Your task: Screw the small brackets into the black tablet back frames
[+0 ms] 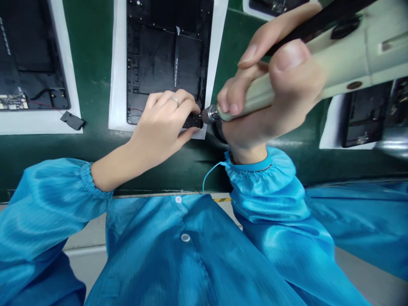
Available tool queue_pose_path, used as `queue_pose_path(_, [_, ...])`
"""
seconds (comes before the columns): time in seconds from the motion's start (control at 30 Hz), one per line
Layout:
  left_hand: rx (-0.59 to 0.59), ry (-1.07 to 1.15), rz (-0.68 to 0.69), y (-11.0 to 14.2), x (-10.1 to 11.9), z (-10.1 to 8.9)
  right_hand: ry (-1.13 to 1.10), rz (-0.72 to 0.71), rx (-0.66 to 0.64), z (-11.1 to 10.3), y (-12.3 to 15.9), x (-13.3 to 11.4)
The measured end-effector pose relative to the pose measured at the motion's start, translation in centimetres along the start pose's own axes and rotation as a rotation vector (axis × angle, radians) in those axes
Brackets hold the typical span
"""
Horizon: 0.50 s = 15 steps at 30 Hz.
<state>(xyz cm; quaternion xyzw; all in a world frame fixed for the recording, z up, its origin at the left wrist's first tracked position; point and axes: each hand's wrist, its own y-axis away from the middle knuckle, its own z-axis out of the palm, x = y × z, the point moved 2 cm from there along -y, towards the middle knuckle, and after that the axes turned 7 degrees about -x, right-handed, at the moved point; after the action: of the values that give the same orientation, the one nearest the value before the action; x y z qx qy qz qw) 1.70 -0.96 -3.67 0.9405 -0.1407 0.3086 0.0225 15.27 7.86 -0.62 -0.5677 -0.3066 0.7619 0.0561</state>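
My right hand (270,80) is wrapped round a pale electric screwdriver (344,55), which slants down to the left. Its metal tip (210,114) points at the lower right corner of a black tablet housing (159,55). At that corner my left hand (165,121) holds a small black speaker (193,121) between thumb and fingers, with a ring on one finger. The screwdriver's tip is beside the speaker; whether it touches a screw cannot be made out. My left fingers hide part of the housing's lower edge.
White sheets lie under the housings on the green bench (92,55). At left is another tablet housing (35,55) with a loose wired speaker (72,120) beside it. More housings (365,112) lie at right and top. A blue sleeve (360,212) shows at right.
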Motion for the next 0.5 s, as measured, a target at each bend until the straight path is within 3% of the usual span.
queue_pose_path(0.13, [0.006,0.016,0.005,0.0,-0.3,0.1,-0.006,-0.096,0.09,-0.5,0.2,-2.2])
queue_pose_path(0.17, [0.005,0.02,0.0,0.0,-0.3,0.1,0.026,0.014,0.076,-0.5,0.3,-2.6])
queue_pose_path(0.2, [0.003,0.024,-0.005,0.0,-0.3,0.1,0.107,0.175,-0.049,-0.3,0.3,-3.0])
queue_pose_path(0.27, [0.0,0.031,-0.015,0.0,-0.2,0.0,0.18,0.3,-0.109,-0.3,0.4,-3.7])
queue_pose_path(0.5, [0.016,0.066,-0.008,-0.1,-0.2,-0.1,0.222,0.344,-0.126,-0.1,0.0,-2.0])
